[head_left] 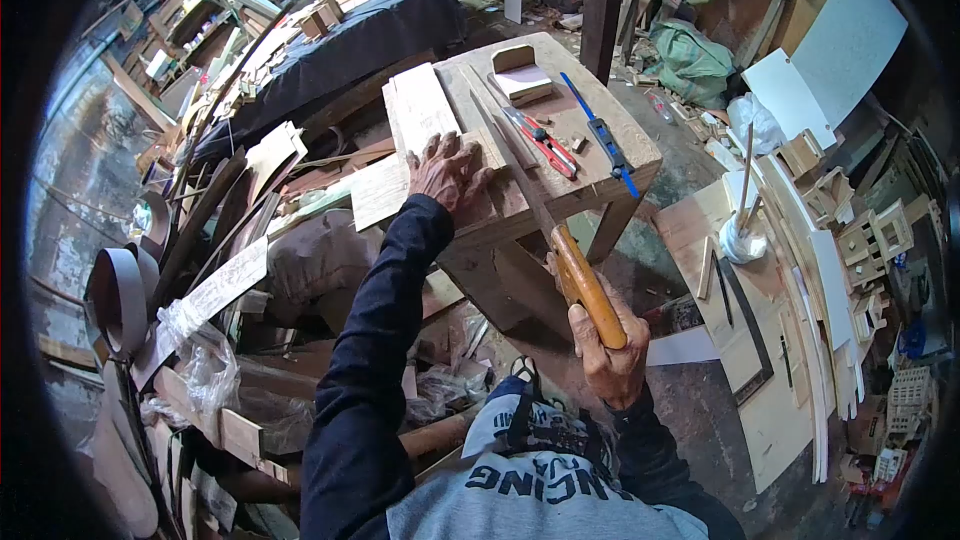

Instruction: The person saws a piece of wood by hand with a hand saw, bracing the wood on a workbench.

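Observation:
My right hand [612,355] is closed around the orange-brown wooden handle of a handsaw [592,285], off the near edge of the workbench [610,105]. The saw's thin blade runs forward over the bench top, along the right side of some wood pieces. My left hand [447,172] lies with fingers spread on a small piece of wood, pressing it to the bench. A pale board [420,105] lies just beyond that hand, and another pale board [378,192] sticks out to its left. Whether the saw teeth touch wood cannot be made out.
A red-handled tool [550,152], a blue-and-black tool [602,132] and a small wooden block piece [522,75] lie on the bench. Scrap wood crowds the left. Low to the right is a plywood sheet [770,430]. Behind, a dark-covered table [390,25] has another person's hand over it.

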### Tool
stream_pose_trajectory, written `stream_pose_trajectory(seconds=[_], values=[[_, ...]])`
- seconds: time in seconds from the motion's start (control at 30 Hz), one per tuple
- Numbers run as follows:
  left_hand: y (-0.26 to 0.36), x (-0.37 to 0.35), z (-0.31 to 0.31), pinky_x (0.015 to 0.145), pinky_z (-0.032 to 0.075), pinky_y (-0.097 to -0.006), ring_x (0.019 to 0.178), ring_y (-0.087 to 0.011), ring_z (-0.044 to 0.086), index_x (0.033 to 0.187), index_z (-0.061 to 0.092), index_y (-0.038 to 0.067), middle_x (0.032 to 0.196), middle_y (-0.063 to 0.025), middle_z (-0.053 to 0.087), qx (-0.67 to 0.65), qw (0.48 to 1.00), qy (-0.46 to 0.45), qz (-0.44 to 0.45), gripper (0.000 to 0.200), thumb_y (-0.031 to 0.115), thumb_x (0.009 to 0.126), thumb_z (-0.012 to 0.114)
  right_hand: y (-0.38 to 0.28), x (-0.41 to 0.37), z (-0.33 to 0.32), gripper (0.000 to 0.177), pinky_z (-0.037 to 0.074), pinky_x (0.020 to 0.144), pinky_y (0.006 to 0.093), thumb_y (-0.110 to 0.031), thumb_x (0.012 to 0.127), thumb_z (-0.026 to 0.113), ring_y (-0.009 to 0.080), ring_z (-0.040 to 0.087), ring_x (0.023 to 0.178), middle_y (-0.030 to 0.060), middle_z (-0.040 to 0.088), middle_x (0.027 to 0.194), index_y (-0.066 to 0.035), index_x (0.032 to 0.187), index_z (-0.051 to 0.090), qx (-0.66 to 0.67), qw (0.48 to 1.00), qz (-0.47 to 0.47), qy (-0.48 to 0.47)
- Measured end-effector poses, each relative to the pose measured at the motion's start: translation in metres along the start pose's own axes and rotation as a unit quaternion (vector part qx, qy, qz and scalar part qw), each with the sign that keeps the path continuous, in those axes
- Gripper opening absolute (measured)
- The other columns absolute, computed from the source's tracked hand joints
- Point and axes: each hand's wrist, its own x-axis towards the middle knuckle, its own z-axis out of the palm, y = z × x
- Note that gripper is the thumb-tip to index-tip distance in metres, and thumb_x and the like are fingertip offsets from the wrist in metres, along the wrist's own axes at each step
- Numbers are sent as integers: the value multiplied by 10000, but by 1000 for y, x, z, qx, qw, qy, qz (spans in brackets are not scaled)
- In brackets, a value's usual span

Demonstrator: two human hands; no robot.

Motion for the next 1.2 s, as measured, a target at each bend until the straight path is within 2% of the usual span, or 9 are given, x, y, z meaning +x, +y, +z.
stream_pose_trajectory(seconds=[0.07,0.33,0.53,0.63,0.77,0.87,0.97,1.07,1.2], values=[[-1,0,0,1147,171,-681,1461,-389,287,1353,623,198,1558,-149,391,-1,1000,-2,-1,582,579,916,574,3,-3,-4,489,540,907,383,-163,918,649,374,678,1096,289,651,1208,87,1327,550,-19,999,-46,1],[-2,4,0,1176,208,-588,1451,-367,317,1349,629,186,1541,-157,416,9,1000,0,-6,575,578,935,552,-1,-20,-14,490,548,898,375,-157,909,657,362,677,1103,278,646,1228,72,1330,555,16,1000,13,-19],[-2,3,1,1148,276,-526,1405,-356,383,1323,649,185,1500,-156,467,13,999,28,12,549,570,948,535,-1,-27,-20,484,546,904,377,-169,916,655,371,673,1107,278,649,1221,66,1328,559,-4,999,-37,-15],[-5,4,6,1159,203,-632,1430,-345,344,1309,651,292,1517,-100,447,-3,1000,30,0,515,612,915,558,-2,-32,-22,478,546,903,380,-177,918,657,372,679,1093,274,655,1210,66,1320,565,4,1000,-9,-21],[-11,7,11,1150,229,-621,1402,-331,376,1296,659,305,1493,-86,473,-1,999,35,5,488,599,917,569,-2,-36,-25,469,550,887,395,-193,921,661,382,690,1057,272,665,1179,60,1306,572,-19,998,-66,-11],[0,3,-3,1122,328,-486,1355,-358,436,1308,655,194,1451,-143,513,28,999,27,11,527,555,940,546,-7,-43,-27,470,552,871,411,-204,927,661,406,691,1028,278,670,1144,48,1312,564,-46,996,-74,-14],[-4,5,0,1143,301,-521,1382,-344,408,1323,647,214,1473,-122,496,26,999,22,15,543,574,925,563,-7,-51,-28,457,549,803,382,-227,955,604,332,710,910,249,684,1061,65,1304,558,-64,996,-60,-25],[3,2,0,1170,245,-570,1419,-329,363,1339,636,219,1503,-95,469,20,999,28,-13,560,584,919,569,-6,-58,-29,481,557,847,429,-220,930,661,432,685,1007,286,666,1129,37,1321,552,-49,998,15,-46],[-11,10,14,1156,196,-655,1416,-317,362,1317,646,296,1486,-60,481,-5,999,31,15,521,608,906,576,-7,-52,-24,456,546,794,391,-232,954,601,344,707,908,248,685,1049,59,1303,560,-72,994,-77,-7]])
